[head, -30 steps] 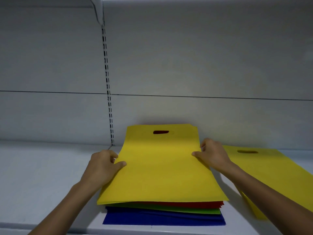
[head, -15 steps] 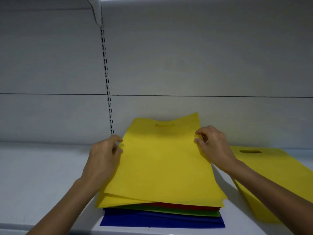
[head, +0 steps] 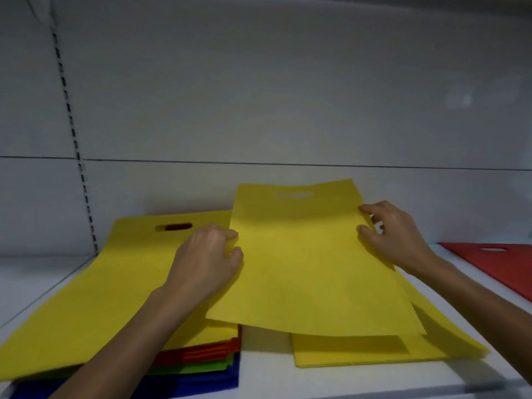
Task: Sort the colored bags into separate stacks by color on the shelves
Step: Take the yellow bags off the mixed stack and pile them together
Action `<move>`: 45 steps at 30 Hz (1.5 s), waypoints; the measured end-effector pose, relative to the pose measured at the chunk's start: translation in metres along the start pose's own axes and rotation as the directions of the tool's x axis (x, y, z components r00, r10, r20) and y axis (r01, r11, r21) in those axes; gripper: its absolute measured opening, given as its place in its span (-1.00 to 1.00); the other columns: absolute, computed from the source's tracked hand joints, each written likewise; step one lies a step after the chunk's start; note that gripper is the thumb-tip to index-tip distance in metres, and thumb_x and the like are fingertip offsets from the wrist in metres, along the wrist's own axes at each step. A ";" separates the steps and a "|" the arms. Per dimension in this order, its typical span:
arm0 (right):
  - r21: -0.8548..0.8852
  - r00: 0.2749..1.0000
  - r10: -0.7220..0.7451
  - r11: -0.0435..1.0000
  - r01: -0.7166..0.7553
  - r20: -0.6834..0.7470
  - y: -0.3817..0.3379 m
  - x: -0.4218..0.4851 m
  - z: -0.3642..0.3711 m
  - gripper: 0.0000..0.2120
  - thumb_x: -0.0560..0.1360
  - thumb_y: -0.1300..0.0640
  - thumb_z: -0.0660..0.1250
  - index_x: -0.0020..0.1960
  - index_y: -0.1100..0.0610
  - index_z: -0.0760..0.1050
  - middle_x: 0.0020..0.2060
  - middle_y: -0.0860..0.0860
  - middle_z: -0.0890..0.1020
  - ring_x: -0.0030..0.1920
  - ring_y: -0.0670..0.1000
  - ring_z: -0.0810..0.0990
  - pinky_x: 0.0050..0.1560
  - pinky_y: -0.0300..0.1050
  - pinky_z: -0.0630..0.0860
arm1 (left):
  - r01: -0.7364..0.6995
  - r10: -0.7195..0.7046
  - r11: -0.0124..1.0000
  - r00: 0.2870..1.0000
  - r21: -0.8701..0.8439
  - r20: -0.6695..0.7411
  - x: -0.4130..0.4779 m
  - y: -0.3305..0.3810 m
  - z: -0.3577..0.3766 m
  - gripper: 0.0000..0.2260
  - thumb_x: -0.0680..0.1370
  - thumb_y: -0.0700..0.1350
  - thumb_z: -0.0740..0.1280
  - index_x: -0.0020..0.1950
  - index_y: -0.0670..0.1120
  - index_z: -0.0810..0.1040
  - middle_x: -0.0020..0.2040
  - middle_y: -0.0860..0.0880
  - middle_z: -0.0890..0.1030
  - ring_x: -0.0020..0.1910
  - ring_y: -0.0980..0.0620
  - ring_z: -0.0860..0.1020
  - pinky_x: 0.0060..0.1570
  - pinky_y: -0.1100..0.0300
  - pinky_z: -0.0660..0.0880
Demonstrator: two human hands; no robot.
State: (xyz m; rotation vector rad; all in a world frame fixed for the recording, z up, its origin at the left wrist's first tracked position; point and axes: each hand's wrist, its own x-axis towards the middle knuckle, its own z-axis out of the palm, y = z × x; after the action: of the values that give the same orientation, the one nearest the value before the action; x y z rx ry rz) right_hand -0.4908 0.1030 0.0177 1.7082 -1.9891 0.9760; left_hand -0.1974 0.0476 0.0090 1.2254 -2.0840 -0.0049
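I hold a flat yellow bag by its two side edges, lifted a little above the shelf. My left hand pinches its left edge and my right hand pinches its right edge. Under it on the right lies a stack of yellow bags. On the left sits the mixed stack, with another yellow bag on top and red, green and blue bags showing beneath. A red bag lies at the far right.
The white shelf runs across the view, with a grey back panel behind. A slotted upright stands at the left. Bare shelf surface shows at the far left and between the two stacks.
Both hands lifted the top yellow bag off the mixed stack and carried it right, over the yellow stack. My view swung right too, and a red bag came into sight.
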 end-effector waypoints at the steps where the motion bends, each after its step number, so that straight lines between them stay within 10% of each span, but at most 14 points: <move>1: -0.017 1.000 0.014 1.000 -0.014 0.018 0.013 -0.004 -0.005 -0.60 0.46 0.12 0.31 0.27 0.22 0.46 0.13 0.16 0.54 0.06 0.13 0.53 0.07 -0.05 0.41 | -0.020 0.019 0.999 0.999 0.025 0.032 -0.001 0.013 0.009 -0.65 0.54 -0.02 0.23 0.32 -0.02 0.45 0.25 -0.01 0.49 0.25 0.00 0.40 0.16 0.14 0.36; 31: -0.169 0.823 0.210 0.976 -0.140 0.528 0.118 -0.042 0.017 -0.69 0.51 0.12 0.20 0.17 0.27 0.44 0.09 0.14 0.50 0.10 0.11 0.47 0.05 -0.05 0.46 | -0.016 -0.043 0.982 0.953 0.189 0.301 -0.037 0.079 0.106 -0.71 0.55 -0.01 0.15 0.19 -0.09 0.49 0.09 -0.02 0.49 0.05 0.05 0.45 0.01 0.18 0.45; 39: -0.134 0.819 0.243 0.970 -0.203 0.520 0.123 -0.041 0.020 -0.68 0.49 0.18 0.20 -0.38 0.15 0.17 -0.39 0.01 0.32 -0.34 -0.01 0.32 -0.35 -0.17 0.24 | -0.036 -0.021 0.986 0.942 0.162 0.334 -0.037 0.079 0.106 -0.66 0.56 0.07 0.16 0.29 0.03 0.45 0.16 0.00 0.46 0.11 0.06 0.44 0.07 0.22 0.42; 42: -0.137 0.809 0.268 0.963 -0.231 0.524 0.124 -0.042 0.020 -0.74 0.49 0.18 0.20 -0.35 0.21 0.29 -0.33 0.06 0.43 -0.28 0.03 0.43 -0.29 -0.16 0.33 | -0.038 -0.017 0.987 0.943 0.158 0.331 -0.037 0.079 0.107 -0.66 0.56 0.08 0.16 0.31 0.04 0.43 0.18 0.00 0.45 0.12 0.06 0.44 0.07 0.23 0.42; 45: -0.115 0.828 0.250 0.968 -0.222 0.502 0.121 -0.038 0.014 -0.71 0.52 0.15 0.22 0.13 0.32 0.50 0.12 0.18 0.56 0.12 0.12 0.52 0.09 -0.09 0.43 | -0.048 -0.013 0.981 0.952 0.190 0.306 -0.034 0.080 0.104 -0.65 0.56 0.09 0.16 0.31 0.04 0.43 0.18 0.00 0.46 0.13 0.05 0.44 0.04 0.22 0.42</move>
State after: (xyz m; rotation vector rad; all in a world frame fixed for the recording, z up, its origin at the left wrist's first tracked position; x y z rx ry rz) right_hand -0.5966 0.1252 -0.0505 1.8673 -2.5897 0.5560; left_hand -0.3081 0.0832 -0.0616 1.3964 -2.4107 0.0195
